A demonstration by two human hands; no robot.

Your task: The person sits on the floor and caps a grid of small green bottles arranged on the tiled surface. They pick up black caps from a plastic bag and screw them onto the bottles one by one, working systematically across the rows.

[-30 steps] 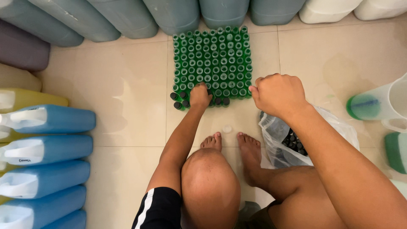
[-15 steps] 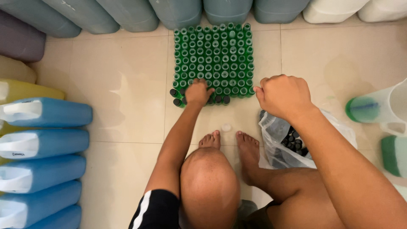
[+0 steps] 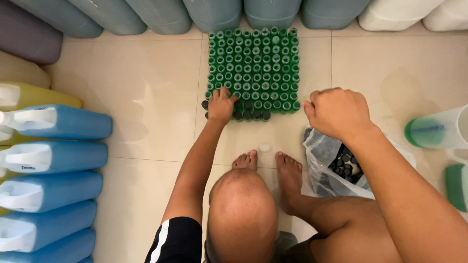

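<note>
The tiled floor (image 3: 146,97) carries a block of green bottles (image 3: 253,68), blue jugs (image 3: 53,160), and a plastic bag of caps (image 3: 336,165).

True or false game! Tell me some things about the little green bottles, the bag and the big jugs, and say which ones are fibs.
1. The small green bottles stand packed in a block on the floor. True.
2. Every bottle has a dark cap. False: only some in the nearest rows do; the rest are open.
3. The clear plastic bag holds dark caps. True.
4. The jugs lying on the left are red. False: they are blue, with yellow ones behind them.
5. The person's right hand lies flat and open. False: it is closed in a fist.
</note>
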